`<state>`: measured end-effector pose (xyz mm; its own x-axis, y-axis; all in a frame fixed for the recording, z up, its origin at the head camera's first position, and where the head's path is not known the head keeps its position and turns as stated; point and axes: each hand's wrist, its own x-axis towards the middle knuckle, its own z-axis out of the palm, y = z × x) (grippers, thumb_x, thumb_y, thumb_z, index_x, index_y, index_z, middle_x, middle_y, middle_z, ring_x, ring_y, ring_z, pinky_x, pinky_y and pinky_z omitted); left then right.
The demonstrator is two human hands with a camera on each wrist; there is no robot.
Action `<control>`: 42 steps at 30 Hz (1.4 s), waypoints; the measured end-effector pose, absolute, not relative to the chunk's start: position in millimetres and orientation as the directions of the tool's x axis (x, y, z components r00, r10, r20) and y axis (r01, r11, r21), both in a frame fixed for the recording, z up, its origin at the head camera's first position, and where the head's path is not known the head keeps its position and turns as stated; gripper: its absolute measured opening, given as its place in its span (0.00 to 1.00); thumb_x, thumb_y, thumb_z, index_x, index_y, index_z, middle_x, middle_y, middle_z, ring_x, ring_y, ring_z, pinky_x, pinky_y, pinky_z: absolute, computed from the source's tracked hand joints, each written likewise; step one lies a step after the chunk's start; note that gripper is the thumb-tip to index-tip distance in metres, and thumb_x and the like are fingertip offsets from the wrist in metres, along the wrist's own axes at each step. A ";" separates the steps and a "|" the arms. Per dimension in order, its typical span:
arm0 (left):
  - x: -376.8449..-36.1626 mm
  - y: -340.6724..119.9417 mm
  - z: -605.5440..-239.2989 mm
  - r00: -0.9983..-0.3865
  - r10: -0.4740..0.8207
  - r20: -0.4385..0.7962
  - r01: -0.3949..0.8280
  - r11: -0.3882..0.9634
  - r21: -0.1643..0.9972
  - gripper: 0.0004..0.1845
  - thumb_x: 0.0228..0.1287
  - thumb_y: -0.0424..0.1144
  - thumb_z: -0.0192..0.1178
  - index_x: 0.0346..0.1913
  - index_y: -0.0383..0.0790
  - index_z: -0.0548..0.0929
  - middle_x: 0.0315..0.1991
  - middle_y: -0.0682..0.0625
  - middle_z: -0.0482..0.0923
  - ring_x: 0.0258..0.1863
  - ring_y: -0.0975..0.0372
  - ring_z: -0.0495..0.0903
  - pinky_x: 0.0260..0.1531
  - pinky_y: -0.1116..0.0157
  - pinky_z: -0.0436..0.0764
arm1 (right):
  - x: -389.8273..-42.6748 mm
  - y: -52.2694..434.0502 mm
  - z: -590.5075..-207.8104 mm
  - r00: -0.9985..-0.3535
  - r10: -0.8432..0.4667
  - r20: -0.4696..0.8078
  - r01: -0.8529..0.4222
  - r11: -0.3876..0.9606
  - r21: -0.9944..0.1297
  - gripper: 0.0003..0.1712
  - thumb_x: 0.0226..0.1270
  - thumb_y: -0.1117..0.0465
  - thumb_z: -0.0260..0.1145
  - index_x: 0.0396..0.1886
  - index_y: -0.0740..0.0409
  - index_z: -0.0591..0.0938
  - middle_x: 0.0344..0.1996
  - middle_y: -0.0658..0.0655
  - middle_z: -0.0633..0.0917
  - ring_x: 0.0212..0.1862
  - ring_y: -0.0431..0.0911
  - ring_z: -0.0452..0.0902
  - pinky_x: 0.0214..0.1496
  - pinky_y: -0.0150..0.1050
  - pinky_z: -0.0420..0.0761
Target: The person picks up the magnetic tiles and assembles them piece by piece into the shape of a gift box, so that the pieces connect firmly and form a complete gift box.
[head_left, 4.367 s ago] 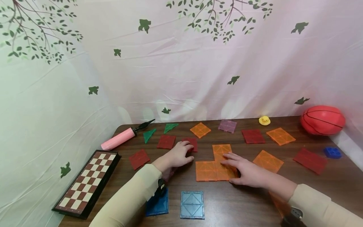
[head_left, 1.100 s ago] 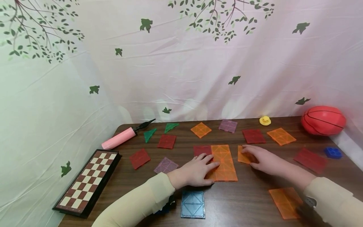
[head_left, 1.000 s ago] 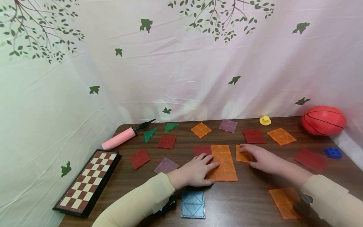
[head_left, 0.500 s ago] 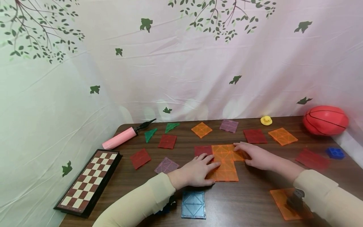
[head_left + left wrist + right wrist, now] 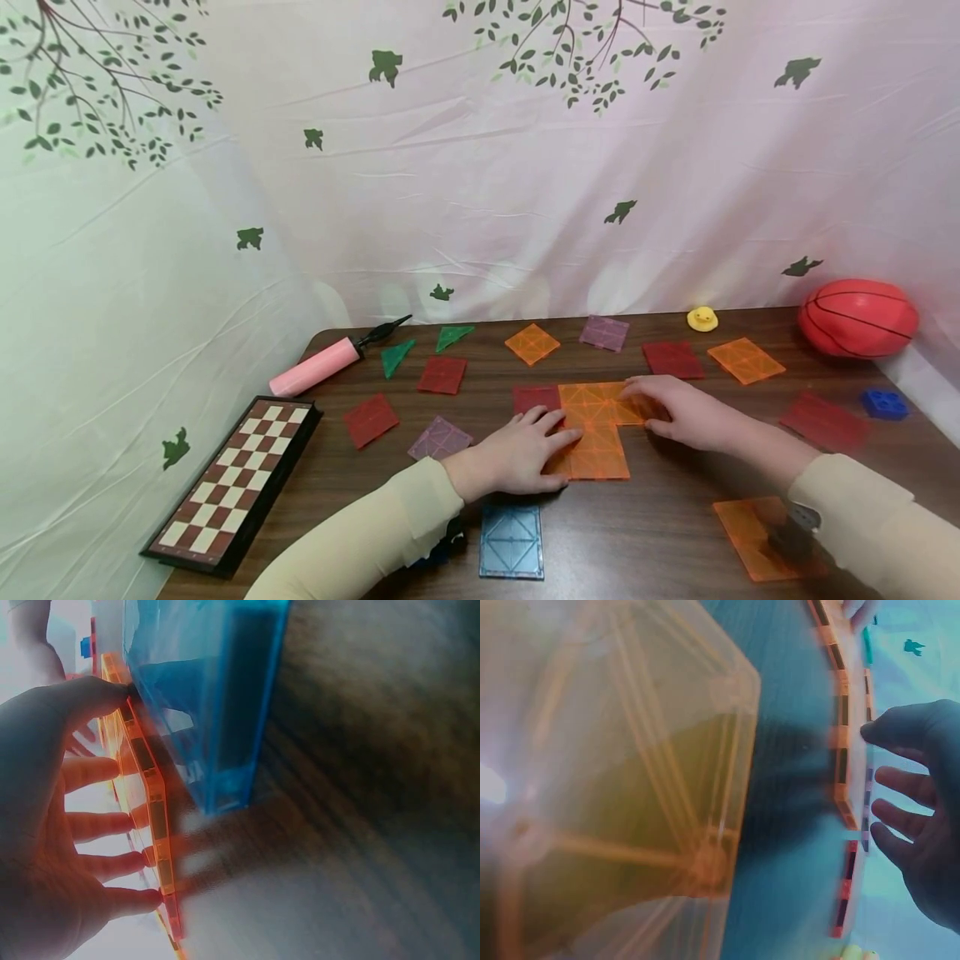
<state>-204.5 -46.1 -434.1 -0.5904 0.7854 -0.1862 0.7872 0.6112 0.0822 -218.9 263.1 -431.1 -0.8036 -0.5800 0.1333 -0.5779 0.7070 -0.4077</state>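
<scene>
A cluster of flat orange tiles (image 5: 595,425) lies mid-table, with a red tile (image 5: 533,397) against its upper left. My left hand (image 5: 521,454) lies flat, its straight fingers pressing the cluster's left edge. In the left wrist view the left hand (image 5: 52,832) touches the orange tile edge (image 5: 154,825) beside a blue tile (image 5: 214,697). My right hand (image 5: 678,412) rests with spread fingers on an orange tile (image 5: 628,407) touching the cluster's upper right. The right wrist view shows the right hand (image 5: 922,825) by the orange tile edges (image 5: 841,750).
Chessboard (image 5: 225,483) and pink pump (image 5: 315,365) at left. Green triangles (image 5: 393,357), red, purple (image 5: 439,437) and orange tiles (image 5: 746,360) are scattered around. A blue tile (image 5: 512,540) and orange tile (image 5: 753,533) lie near the front edge. Duck (image 5: 701,318), red ball (image 5: 857,317) and blue block (image 5: 883,403) at right.
My right hand slid an orange tile leftward until it met the cluster's upper right. Earlier the left hand brought the red tile beside the cluster, then stayed pressing it.
</scene>
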 end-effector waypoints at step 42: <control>-202.5 -44.6 -431.3 -0.599 0.776 -0.199 0.783 0.619 0.058 0.37 0.74 0.62 0.53 0.81 0.56 0.60 0.80 0.47 0.53 0.76 0.51 0.55 0.69 0.48 0.65 | -95.0 343.7 -460.5 -0.767 -0.623 0.155 -0.633 0.696 -0.338 0.36 0.54 0.36 0.77 0.64 0.32 0.80 0.58 0.41 0.76 0.56 0.31 0.66 0.44 0.30 0.79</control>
<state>-202.5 -44.6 -431.3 -0.5986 0.7761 -0.1986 0.7832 0.6190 0.0582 -95.0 343.7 -460.5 -0.7669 -0.6228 0.1547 -0.6334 0.6959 -0.3383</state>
